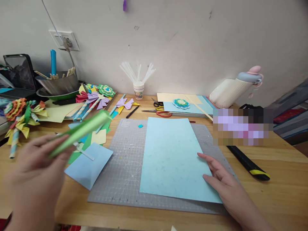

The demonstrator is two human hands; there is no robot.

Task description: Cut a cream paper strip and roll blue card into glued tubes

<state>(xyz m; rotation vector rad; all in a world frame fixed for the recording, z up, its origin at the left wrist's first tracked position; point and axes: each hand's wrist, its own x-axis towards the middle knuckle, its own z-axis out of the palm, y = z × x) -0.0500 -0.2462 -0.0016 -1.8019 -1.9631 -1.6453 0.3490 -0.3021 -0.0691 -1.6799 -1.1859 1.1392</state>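
My left hand [42,166], blurred by motion, grips a rolled or folded piece of green paper [81,131] above the left side of the table. A light blue sheet [170,157] lies on the grey cutting mat [115,179]. At the sheet's right edge rests my right hand [221,179], its fingers apart and their tips on the paper. Under and beside the green piece are a blue paper square [90,165] and green and yellow paper scraps [98,137].
Behind the mat are scissors [157,103], pliers [165,114], a black pen [132,112] and a cup of white strips [139,90]. Paper flowers [18,109] and a metal bowl [59,85] stand left. A black-and-yellow handle [249,162] and a bottle [237,88] are right.
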